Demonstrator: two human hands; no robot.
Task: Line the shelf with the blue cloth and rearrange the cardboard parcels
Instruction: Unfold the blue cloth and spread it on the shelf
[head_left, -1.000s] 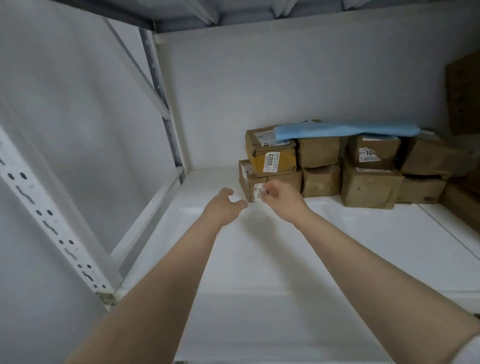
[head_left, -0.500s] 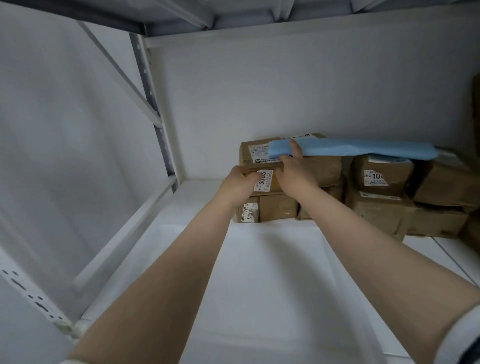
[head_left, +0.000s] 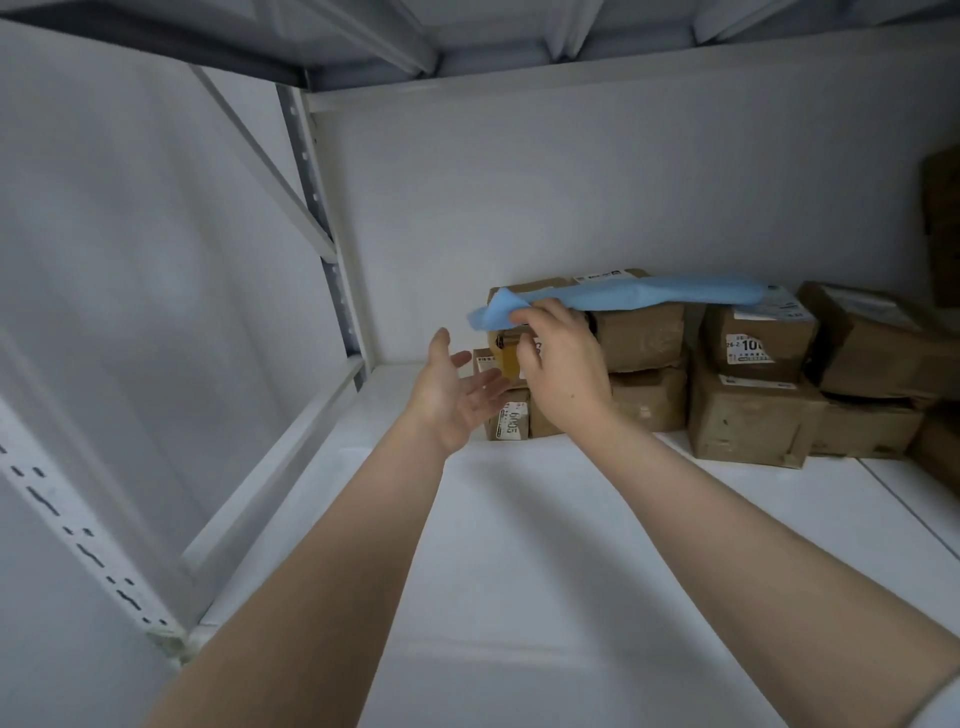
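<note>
A folded blue cloth (head_left: 670, 294) lies across the top of a stack of cardboard parcels (head_left: 748, 415) at the back of the white shelf (head_left: 519, 545). My right hand (head_left: 566, 364) pinches the cloth's left end, which is lifted off the leftmost parcels and sticks out to the left. My left hand (head_left: 457, 389) hovers just left of it, palm up with fingers spread, holding nothing. Behind my hands the leftmost parcels (head_left: 506, 421) are partly hidden.
A grey upright post (head_left: 322, 244) and a diagonal brace (head_left: 260, 161) stand at the shelf's left side. An upper shelf (head_left: 467, 41) closes overhead. More brown boxes (head_left: 940, 223) sit at the far right. White walls enclose the back and left.
My right hand has taken the cloth's left end and pulled it up and leftward off the parcels. My left hand came off the labelled parcel and turned palm up.
</note>
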